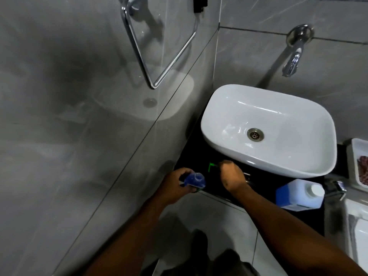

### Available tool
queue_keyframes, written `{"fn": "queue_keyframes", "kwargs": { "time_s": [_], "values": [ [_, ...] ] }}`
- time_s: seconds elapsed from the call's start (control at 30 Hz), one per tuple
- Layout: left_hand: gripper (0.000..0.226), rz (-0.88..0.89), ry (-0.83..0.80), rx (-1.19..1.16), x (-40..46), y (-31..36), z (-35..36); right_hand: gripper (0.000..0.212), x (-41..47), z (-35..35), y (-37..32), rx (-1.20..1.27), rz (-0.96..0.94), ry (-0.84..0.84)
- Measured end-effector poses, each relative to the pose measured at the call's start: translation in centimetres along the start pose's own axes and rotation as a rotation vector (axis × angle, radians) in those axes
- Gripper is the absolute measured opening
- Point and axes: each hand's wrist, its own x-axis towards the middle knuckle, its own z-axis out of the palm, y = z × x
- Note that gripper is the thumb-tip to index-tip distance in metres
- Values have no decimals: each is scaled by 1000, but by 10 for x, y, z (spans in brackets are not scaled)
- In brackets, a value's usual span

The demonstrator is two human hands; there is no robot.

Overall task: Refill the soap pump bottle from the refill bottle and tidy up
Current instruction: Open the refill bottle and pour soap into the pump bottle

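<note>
Left hand (173,186) curled round small clear pump bottle of blue soap (194,179), upright at black counter's (217,191) left front edge, open mouth facing up | right hand (232,175) fingers pinching green-tipped pump head (211,166), lying roughly crosswise | white-capped translucent plastic refill bottle (299,194) upright beside glossy white ceramic basin (266,128).
</note>
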Motion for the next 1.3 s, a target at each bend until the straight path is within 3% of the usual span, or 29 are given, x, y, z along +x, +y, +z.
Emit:
{"fn": "queue_keyframes", "kwargs": {
  "time_s": [0.27, 0.4, 0.6, 0.87, 1.0, 1.1, 1.2, 1.3],
  "values": [
    [43, -25, 12, -44, 7, -4, 7, 34, -1, 4, 14, 293, 48, 115],
    [45, -10, 54, -44, 18, 1, 20, 48, -36, 11, 13, 682, 6, -74],
    [46, -15, -12, -62, 36, 14, 34, 35, -55, 17, 13, 1010, 100, -4],
    [52, -62, -23, -71, 43, 12, 39, 34, -49, 18, 12, 932, 173, 35],
    [69, -17, 8, 18, 34, 23, 32, 43, -62, 4, 18, 765, 217, 7],
    [78, 128, 171, 168, 21, 31, 29, 35, -91, -28, 37, 680, 197, 151],
    [73, 293, 321, 119, 8, 57, 63, 24, -130, -72, 74, 763, 369, 402],
    [72, 373, 138, 69, 10, 89, 134, 19, -162, -114, 120, 712, 497, 612]
  ]
}}
